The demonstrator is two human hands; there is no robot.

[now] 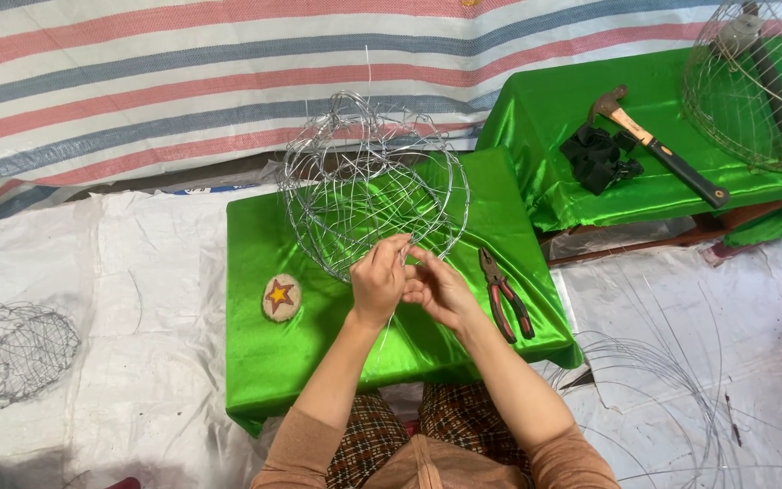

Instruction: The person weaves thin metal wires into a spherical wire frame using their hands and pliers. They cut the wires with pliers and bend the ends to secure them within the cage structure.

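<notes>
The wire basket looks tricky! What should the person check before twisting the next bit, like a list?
1. Both hands on the work: the left hand and the right hand meet at the lower rim of the wire basket. Ok.
2. Basket resting on the green table: ok.
3. Pliers close beside the right hand: ok.
4. Loose wire end sticking up above the basket, away from the hands: ok.
5. Grip on one single strand: cannot tell, the fingers hide it.
6. Star-marked round pad clear of the basket: ok.
</notes>
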